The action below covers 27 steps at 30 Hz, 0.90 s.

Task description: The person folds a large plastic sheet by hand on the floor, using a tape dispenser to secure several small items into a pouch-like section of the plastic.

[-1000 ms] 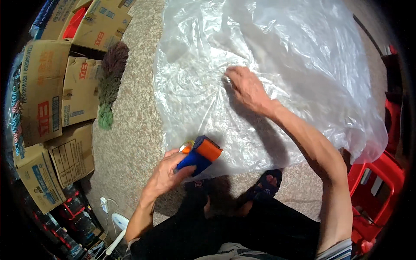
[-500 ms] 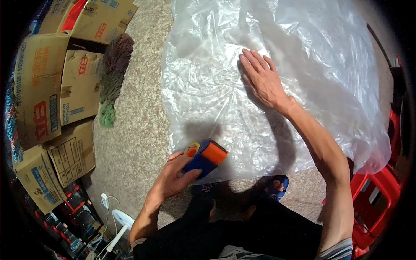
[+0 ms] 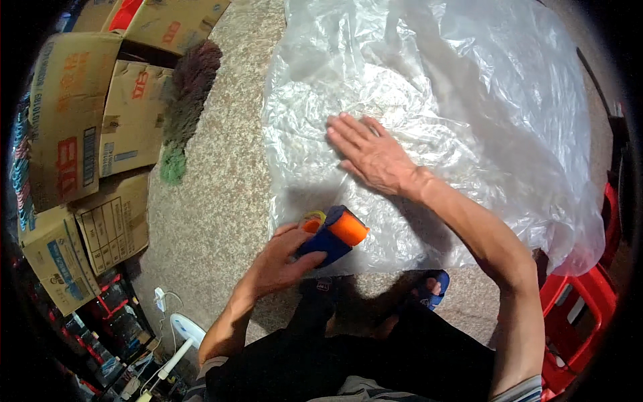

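Note:
A large sheet of clear, wrinkled plastic (image 3: 495, 167) lies spread over the speckled floor in front of me. My right hand (image 3: 375, 155) rests flat on it near the middle, with the fingers stretched out. Just above the sheet's near left corner, my left hand (image 3: 284, 258) is wrapped round a blue and orange tape dispenser (image 3: 331, 251). A yellow ring, which looks like its tape roll, shows beside the thumb and fingers. The palm covers the dispenser's back end.
Several cardboard boxes (image 3: 74, 120) are stacked on the left, with a dark fluffy duster (image 3: 191, 80) against them. At lower left stand a white lamp-like thing (image 3: 187, 328) and cables. A red plastic stool (image 3: 583, 308) is at lower right, and my slippered feet (image 3: 429, 289) are by the sheet's near edge.
My right hand has slid nearer and to the left over the plastic, its fingers now pointing more leftward. The left hand has shifted slightly right with the tape dispenser. The view has moved a little.

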{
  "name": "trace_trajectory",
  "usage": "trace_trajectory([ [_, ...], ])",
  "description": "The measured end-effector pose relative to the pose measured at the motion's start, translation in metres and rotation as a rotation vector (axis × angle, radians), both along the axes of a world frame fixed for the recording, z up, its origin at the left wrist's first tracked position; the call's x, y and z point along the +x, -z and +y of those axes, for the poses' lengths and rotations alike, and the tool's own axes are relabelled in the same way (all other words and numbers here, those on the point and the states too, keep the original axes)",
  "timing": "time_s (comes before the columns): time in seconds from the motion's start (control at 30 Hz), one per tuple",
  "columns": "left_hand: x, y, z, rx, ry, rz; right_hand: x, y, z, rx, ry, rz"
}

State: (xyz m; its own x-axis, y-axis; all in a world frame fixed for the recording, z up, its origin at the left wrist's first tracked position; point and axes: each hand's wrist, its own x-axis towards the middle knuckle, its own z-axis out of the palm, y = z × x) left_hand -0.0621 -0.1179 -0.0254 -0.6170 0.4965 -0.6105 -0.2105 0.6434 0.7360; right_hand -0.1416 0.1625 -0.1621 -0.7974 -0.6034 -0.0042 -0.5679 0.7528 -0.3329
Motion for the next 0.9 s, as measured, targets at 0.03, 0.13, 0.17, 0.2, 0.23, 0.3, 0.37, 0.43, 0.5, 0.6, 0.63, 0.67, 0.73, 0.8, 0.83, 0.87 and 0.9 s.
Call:
trace_trajectory([
  [0.03, 0.0, -0.001, 0.001, 0.01, 0.001, 0.019, 0.001, 0.003, -0.006, 0.003, -0.018, -0.019],
  [0.13, 0.002, -0.003, 0.0, 0.018, -0.005, 0.036, -0.001, 0.003, -0.012, 0.02, -0.026, -0.064],
  [0.17, 0.003, -0.003, 0.0, 0.015, -0.01, 0.032, -0.003, 0.0, -0.015, 0.032, -0.016, -0.09],
  [0.2, 0.006, -0.001, -0.002, 0.01, -0.015, 0.03, -0.006, -0.001, -0.018, 0.028, -0.02, -0.092],
  [0.23, 0.01, 0.003, -0.004, 0.026, -0.044, 0.018, -0.009, -0.002, -0.021, 0.006, -0.019, -0.088],
  [0.3, 0.013, 0.005, -0.005, 0.039, -0.075, 0.006, -0.011, -0.001, -0.025, -0.02, -0.019, -0.084],
  [0.37, 0.013, 0.002, -0.001, 0.023, -0.065, 0.041, -0.008, 0.007, -0.026, -0.039, -0.024, -0.024],
  [0.43, 0.011, -0.001, 0.004, 0.042, -0.073, 0.057, -0.009, 0.013, -0.023, -0.066, -0.019, 0.027],
  [0.5, 0.009, 0.0, 0.005, 0.064, -0.081, 0.072, -0.008, 0.017, -0.021, -0.09, -0.014, 0.076],
  [0.6, -0.001, 0.005, 0.003, 0.07, -0.014, 0.118, -0.01, 0.001, -0.013, -0.3, 0.05, 0.02],
  [0.63, -0.005, -0.002, 0.003, 0.044, -0.054, 0.084, -0.005, -0.01, -0.01, -0.442, 0.129, -0.145],
  [0.67, -0.006, -0.004, 0.0, 0.015, -0.098, 0.047, 0.001, -0.019, -0.008, -0.583, 0.203, -0.319],
  [0.73, -0.009, 0.003, -0.01, 0.027, -0.086, 0.035, 0.014, -0.045, 0.002, -0.724, 0.295, -0.811],
  [0.8, -0.011, 0.003, -0.012, 0.036, -0.068, 0.028, 0.034, -0.059, 0.006, -0.924, 0.397, -1.382],
  [0.83, -0.01, 0.005, -0.009, 0.08, -0.075, 0.087, 0.046, -0.062, 0.009, -0.994, 0.42, -1.458],
  [0.87, -0.01, 0.008, -0.006, 0.122, -0.082, 0.145, 0.051, -0.066, 0.013, -1.022, 0.425, -1.489],
  [0.9, -0.01, 0.009, -0.005, 0.127, -0.079, 0.143, 0.055, -0.066, 0.015, -1.02, 0.433, -1.488],
])
